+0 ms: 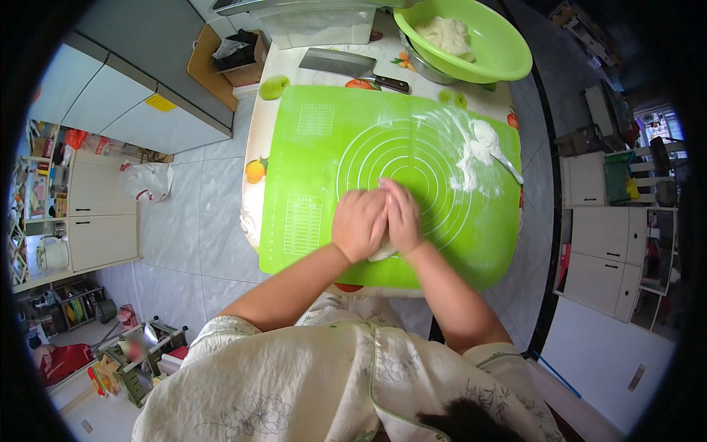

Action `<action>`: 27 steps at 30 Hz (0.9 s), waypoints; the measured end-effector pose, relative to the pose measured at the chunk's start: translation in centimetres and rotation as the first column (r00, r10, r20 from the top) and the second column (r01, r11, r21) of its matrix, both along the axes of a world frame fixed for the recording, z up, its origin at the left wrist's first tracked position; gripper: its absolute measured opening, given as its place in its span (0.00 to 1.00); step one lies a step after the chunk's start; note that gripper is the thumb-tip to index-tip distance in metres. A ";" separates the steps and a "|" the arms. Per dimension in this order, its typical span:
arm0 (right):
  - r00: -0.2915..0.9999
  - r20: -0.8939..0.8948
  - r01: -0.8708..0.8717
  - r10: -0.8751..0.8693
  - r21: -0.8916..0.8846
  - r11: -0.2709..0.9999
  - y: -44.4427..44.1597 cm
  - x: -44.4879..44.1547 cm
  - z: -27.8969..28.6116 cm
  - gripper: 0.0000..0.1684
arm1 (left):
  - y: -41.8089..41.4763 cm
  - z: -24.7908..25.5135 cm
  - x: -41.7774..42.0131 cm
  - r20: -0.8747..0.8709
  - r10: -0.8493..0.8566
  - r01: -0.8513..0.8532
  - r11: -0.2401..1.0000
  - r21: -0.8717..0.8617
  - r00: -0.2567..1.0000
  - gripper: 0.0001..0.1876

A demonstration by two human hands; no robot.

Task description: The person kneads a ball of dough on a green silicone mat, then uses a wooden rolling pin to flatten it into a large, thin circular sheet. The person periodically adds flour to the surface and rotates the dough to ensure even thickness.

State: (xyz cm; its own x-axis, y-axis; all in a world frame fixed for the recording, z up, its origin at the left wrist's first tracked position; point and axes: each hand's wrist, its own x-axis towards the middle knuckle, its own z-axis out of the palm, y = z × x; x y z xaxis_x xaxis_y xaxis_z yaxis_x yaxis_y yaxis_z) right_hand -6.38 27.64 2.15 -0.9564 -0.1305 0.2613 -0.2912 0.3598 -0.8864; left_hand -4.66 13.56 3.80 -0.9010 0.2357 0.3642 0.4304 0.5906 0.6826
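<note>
My left hand [360, 221] and my right hand [402, 216] meet over a piece of pale dough [383, 254] near the front of a green silicone kneading mat [301, 160]. Both are cupped around the dough, fingers pointing away from me and pressed together. Most of the dough is hidden; only its near edge shows below the palms. Printed circles spread out on the mat beyond my fingertips. On the mat's right side lies a heap of white flour [481, 141], with a spoon [509, 169] resting in it and loose flour scattered around.
Behind the mat lies a cleaver [339, 62], its dark handle to the right. A green plastic basin [505, 66] with more dough [444, 36] sits over a metal bowl [429, 67] at the back right. A translucent plastic bin [320, 29] stands at the back on the fruit-patterned tablecloth [254, 212].
</note>
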 end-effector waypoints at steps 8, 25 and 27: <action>0.949 -0.309 0.138 -0.066 0.215 0.967 0.9 6.2 -3.7 0.21 | -1.1 -5.1 3.7 -0.213 -0.249 0.193 0.948 -0.255 0.945 0.24; 0.940 -0.076 0.330 -0.332 0.443 0.834 1.1 -7.0 -6.1 0.16 | 1.1 -4.7 -10.6 0.042 0.061 -0.064 0.996 0.055 0.997 0.18; 0.934 -0.105 0.351 -0.341 0.433 0.830 1.5 -7.1 -6.7 0.16 | -0.8 -4.8 -8.8 0.085 0.113 -0.117 0.992 0.037 0.990 0.21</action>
